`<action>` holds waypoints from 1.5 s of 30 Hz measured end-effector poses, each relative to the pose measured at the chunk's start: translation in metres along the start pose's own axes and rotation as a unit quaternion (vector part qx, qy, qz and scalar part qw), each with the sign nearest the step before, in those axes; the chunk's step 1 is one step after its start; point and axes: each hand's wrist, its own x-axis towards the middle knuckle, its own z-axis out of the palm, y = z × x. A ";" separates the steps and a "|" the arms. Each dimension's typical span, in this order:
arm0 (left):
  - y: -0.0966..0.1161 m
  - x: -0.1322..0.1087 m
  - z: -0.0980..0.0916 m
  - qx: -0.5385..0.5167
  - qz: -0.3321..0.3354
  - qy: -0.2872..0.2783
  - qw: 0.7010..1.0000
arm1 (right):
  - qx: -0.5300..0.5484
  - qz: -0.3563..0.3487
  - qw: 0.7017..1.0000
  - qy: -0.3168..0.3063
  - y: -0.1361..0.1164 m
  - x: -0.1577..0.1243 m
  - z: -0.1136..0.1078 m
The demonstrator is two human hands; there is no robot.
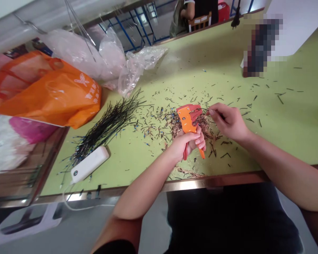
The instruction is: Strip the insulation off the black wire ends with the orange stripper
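My left hand (pixel 192 141) is wrapped round the handles of an orange and red wire stripper (pixel 187 118), whose jaws point up and to the right. Just right of the jaws, my right hand (pixel 226 118) is closed in a pinch, with a thin dark wire seeming to run from its fingertips toward the jaws. Under the tool lies a pile of copper strands and black scraps (pixel 176 127). To the left, a bundle of black wires (pixel 106 123) with blue bits at the ends rests on the green table (pixel 132 158).
A white power bank (pixel 90 164) with a cable lies at the front left. Behind it are an orange bag (pixel 55 91) and clear plastic bags (pixel 108 53). A white box (pixel 294 28) stands at the back right. A person (pixel 198 10) sits beyond the table.
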 end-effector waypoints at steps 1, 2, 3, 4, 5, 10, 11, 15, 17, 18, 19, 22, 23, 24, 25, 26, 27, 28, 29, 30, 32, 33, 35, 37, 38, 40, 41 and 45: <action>0.000 0.000 0.000 0.004 -0.001 0.001 1.000 | 0.000 0.001 1.000 0.000 0.000 0.000 0.000; 0.000 0.001 -0.001 0.007 -0.002 0.003 1.000 | -0.001 0.002 1.000 0.001 0.000 0.000 0.000; 0.000 0.001 -0.001 0.010 -0.003 0.005 1.000 | -0.002 0.003 1.000 0.001 0.000 0.000 -0.001; 0.000 0.000 -0.001 0.014 -0.004 0.008 1.000 | -0.002 0.003 1.000 0.001 0.001 0.000 -0.001; 0.001 0.000 -0.001 0.018 -0.005 0.012 1.000 | -0.002 0.002 1.000 0.001 0.001 0.001 -0.001; 0.001 0.000 0.001 0.049 0.000 0.047 0.998 | -0.001 0.005 1.000 -0.001 0.001 0.001 -0.001; 0.001 0.000 0.001 0.059 0.002 0.057 0.997 | 0.001 0.007 1.000 -0.001 0.001 0.001 -0.001; -0.002 0.003 0.002 0.086 0.008 0.085 0.993 | 0.003 0.013 1.000 0.000 0.000 0.000 -0.001; -0.004 0.003 0.003 0.086 0.008 0.085 0.993 | 0.000 0.018 1.000 0.007 0.000 0.000 -0.001; -0.005 0.003 0.003 0.083 0.005 0.083 0.993 | -0.002 0.020 1.000 0.011 0.000 0.000 -0.001; -0.005 0.002 0.004 0.076 0.002 0.080 0.994 | -0.003 0.020 1.000 0.016 0.000 0.000 -0.001; -0.005 0.001 0.008 0.042 -0.017 0.067 0.997 | 0.001 0.021 1.000 0.018 -0.002 -0.001 0.001; -0.004 0.001 0.008 0.026 -0.023 0.064 0.997 | 0.004 0.023 1.000 0.013 -0.002 -0.002 0.002; -0.003 0.001 0.009 0.009 -0.026 0.065 0.998 | 0.005 0.025 1.000 0.007 -0.003 -0.002 0.004; -0.003 0.001 0.008 -0.006 -0.027 0.069 0.997 | 0.005 0.027 1.000 0.000 -0.004 -0.003 0.005; -0.003 0.002 0.008 -0.019 -0.027 0.075 0.997 | 0.004 0.030 1.000 -0.006 -0.005 -0.004 0.007; -0.003 0.003 0.007 -0.028 -0.028 0.080 0.996 | 0.002 0.033 0.999 -0.010 -0.005 -0.004 0.008; -0.003 0.004 0.006 -0.031 -0.027 0.081 0.996 | 0.000 0.037 0.999 -0.013 -0.005 -0.004 0.009; -0.003 0.005 0.004 -0.029 -0.027 0.078 0.996 | 0.001 0.042 0.999 -0.012 -0.004 -0.004 0.009; -0.003 0.005 0.003 -0.025 -0.028 0.071 0.997 | 0.004 0.045 0.999 -0.008 -0.003 -0.003 0.008; 0.000 0.004 -0.001 -0.028 -0.015 0.062 0.998 | 0.022 0.048 0.999 0.005 0.002 -0.001 0.004; 0.004 0.003 -0.002 -0.035 -0.001 0.064 0.997 | 0.032 0.049 0.998 0.016 0.004 0.000 0.002; 0.015 0.000 -0.006 -0.053 0.034 0.078 0.995 | 0.043 0.052 0.997 0.045 0.009 0.004 -0.005; 0.027 -0.003 -0.008 -0.057 0.061 0.100 0.992 | 0.029 0.053 0.995 0.077 0.013 0.006 -0.009; 0.031 -0.004 -0.008 -0.052 0.062 0.101 0.992 | 0.024 0.051 0.995 0.082 0.014 0.006 -0.010; 0.036 -0.005 -0.007 -0.038 0.059 0.090 0.994 | 0.024 0.041 0.997 0.068 0.014 0.006 -0.010; 0.035 -0.005 -0.006 -0.030 0.053 0.079 0.995 | 0.027 0.034 0.998 0.054 0.013 0.005 -0.009; 0.022 -0.004 -0.004 -0.006 0.004 0.011 1.000 | 0.049 0.013 0.998 0.024 0.008 0.002 -0.003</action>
